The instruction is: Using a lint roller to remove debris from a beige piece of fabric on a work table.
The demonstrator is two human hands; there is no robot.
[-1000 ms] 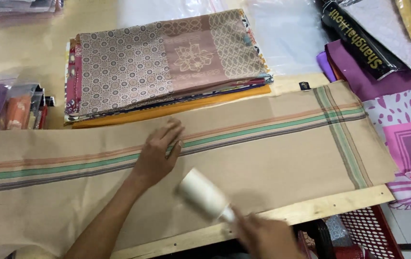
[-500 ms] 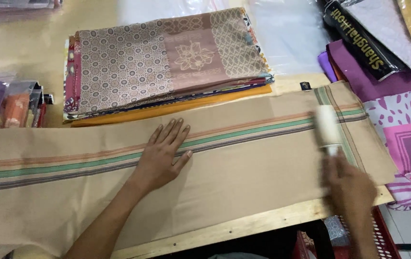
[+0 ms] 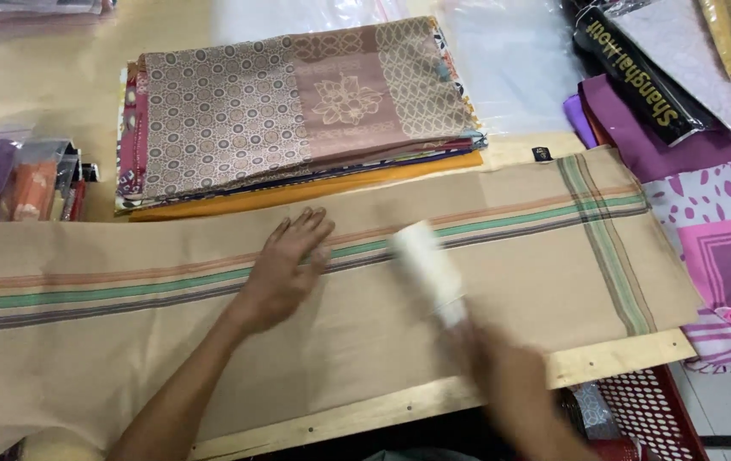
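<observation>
Gripping a white lint roller, the right hand shows blurred at lower centre; half a second ago it sat near the cloth's right end, so the stroke runs leftward. Left hand lies flat, fingers spread, pinning the tan striped cloth. Wooden surface edge shows below. Farther up: a stack of patterned fabrics, purple cloths right.
</observation>
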